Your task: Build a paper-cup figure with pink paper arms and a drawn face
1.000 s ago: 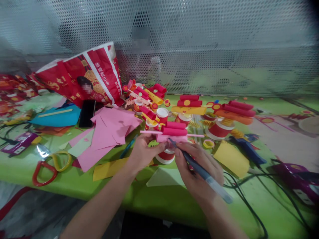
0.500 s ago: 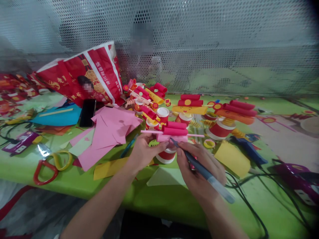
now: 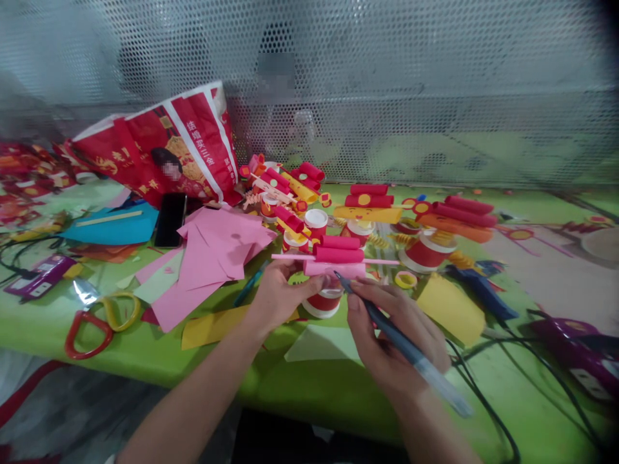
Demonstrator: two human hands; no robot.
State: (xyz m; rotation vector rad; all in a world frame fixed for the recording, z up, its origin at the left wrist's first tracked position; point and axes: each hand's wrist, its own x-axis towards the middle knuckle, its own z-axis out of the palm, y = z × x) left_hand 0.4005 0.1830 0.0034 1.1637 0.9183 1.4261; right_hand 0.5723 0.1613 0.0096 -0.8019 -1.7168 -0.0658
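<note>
My left hand (image 3: 285, 290) has its fingers and thumb closed on the left side of a paper figure (image 3: 333, 268). This figure has a pink rolled-paper face, red rolls on top and a thin pink strip sticking out at both sides. A red and white paper cup (image 3: 323, 303) stands under it. In my right hand (image 3: 396, 328) is a dark pen (image 3: 406, 345), gripped for writing, with its tip at the lower front of the pink roll; whether it touches I cannot tell. Similar figures with yellow (image 3: 367, 213) and orange (image 3: 454, 225) faces stand behind.
Pink paper sheets (image 3: 207, 258), a red bag (image 3: 169, 148) and a black phone (image 3: 170, 220) lie left. Scissors (image 3: 104, 322) rest near the front edge. At right are yellow paper (image 3: 449, 309), a blue glue gun (image 3: 483, 293), cables and a purple power strip (image 3: 575, 354). A perforated metal panel stands behind.
My right hand and the pen have shifted slightly right and down, away from the middle of the pink roll. My left hand stays on the paper figure.
</note>
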